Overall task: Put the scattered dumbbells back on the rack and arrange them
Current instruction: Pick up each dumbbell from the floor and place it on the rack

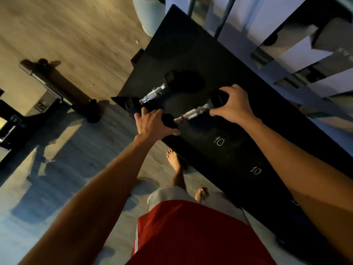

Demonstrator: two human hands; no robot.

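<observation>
A black dumbbell rack (219,155) fills the middle and right, its front marked with "10" twice. Two black dumbbells with chrome handles lie on its top. On the nearer dumbbell (193,114), my left hand (152,122) grips the near black end. My right hand (233,104) grips that same dumbbell's far black end. The second dumbbell (154,92) lies just beyond it, parallel, untouched by either hand.
A weight bench's base (57,87) stands on the wooden floor to the left. A pale planter (150,14) sits behind the rack's far corner. Railing bars (223,18) run along the right. My bare feet (174,159) stand close to the rack's front.
</observation>
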